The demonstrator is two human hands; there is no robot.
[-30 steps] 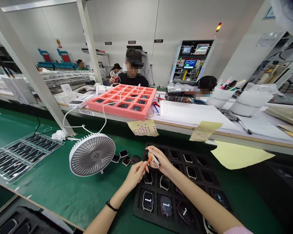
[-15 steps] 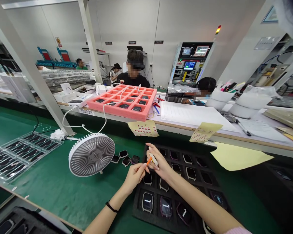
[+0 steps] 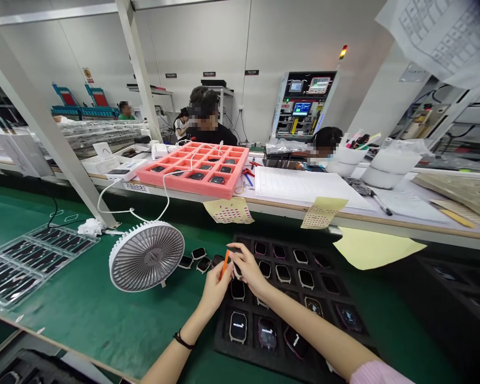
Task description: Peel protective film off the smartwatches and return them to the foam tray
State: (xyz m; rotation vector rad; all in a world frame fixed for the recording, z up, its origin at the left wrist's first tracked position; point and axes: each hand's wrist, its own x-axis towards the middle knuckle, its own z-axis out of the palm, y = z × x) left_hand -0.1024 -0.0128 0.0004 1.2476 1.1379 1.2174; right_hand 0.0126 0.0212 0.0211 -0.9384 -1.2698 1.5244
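Left hand (image 3: 215, 290): pinching an orange stick (image 3: 224, 264) — firm hold.
Right hand (image 3: 248, 271): curled narrow beside it — can't tell if it holds anything.
Below: black tray (image 3: 250, 341) of smartwatches (image 3: 238, 327).

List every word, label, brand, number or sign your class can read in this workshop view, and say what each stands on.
White label on the bench edge: "不良品放置区", slightly blurred.
Smartwatch screen: a short white word, too small to read.
Yellow wall sign: too small to read.
Black wall plates: too small to read.
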